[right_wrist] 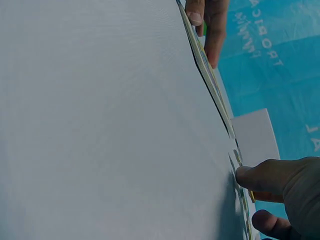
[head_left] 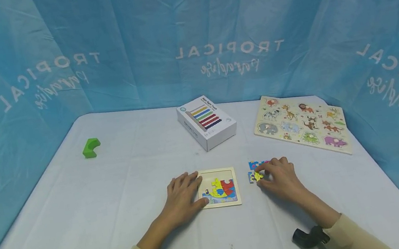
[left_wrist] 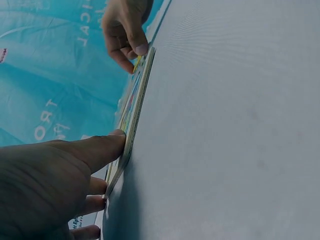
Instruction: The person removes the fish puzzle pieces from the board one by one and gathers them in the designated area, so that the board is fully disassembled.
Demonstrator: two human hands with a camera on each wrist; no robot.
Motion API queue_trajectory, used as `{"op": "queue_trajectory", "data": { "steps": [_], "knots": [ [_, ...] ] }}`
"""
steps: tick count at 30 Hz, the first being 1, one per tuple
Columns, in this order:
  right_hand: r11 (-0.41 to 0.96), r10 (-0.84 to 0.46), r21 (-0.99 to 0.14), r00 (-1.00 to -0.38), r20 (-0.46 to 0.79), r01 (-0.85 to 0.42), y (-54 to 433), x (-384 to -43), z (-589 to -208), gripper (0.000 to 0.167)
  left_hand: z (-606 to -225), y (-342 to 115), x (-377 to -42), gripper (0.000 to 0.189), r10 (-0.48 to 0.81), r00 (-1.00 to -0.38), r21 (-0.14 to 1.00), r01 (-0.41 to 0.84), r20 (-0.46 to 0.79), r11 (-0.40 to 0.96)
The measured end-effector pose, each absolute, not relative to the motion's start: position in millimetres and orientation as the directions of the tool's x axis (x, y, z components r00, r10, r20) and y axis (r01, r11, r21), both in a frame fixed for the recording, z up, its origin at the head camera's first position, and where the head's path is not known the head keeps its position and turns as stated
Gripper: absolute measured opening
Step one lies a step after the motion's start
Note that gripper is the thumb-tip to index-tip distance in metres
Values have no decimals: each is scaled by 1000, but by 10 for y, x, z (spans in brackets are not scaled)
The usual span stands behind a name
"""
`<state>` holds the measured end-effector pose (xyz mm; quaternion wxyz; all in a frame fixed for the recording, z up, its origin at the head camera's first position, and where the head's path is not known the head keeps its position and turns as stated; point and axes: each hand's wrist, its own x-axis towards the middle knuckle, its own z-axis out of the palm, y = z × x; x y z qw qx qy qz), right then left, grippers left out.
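Observation:
A square wooden jigsaw board [head_left: 216, 170] lies on the table, partly filled with yellow, red and blue pieces. My left hand [head_left: 183, 199] rests on its left side, fingertips by the upper left corner and thumb on the lower edge. In the left wrist view, that thumb [left_wrist: 102, 150] lies along the board's rim. To the right of the board, my right hand [head_left: 281, 179] pinches a yellow puzzle piece [head_left: 258, 175] between thumb and fingers. Loose blue puzzle pieces [head_left: 253, 165] lie beside and partly beneath this hand.
A white box [head_left: 219, 132] with a colourful picture stands behind the board. An animal peg puzzle [head_left: 301, 125] lies at the back right. A green curved block [head_left: 91, 148] sits at the far left. Blue printed curtains [head_left: 187, 37] enclose the table.

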<state>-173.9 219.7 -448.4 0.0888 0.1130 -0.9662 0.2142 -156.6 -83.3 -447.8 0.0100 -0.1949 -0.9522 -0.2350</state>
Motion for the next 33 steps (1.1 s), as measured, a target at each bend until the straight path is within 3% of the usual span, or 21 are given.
{"op": "queue_trajectory", "data": {
  "steps": [24, 33],
  "knots": [
    [878, -185, -408, -963, 196, -252, 2278, -1726, -4499, 32, -4484, -825, -1575, 60, 375, -917, 451, 394, 134, 801],
    [845, -273, -398, -927, 255, -358, 1958, -1716, -4492, 30, -4452, -740, -1575, 64, 387, -912, 492, 402, 138, 772]
  ]
}}
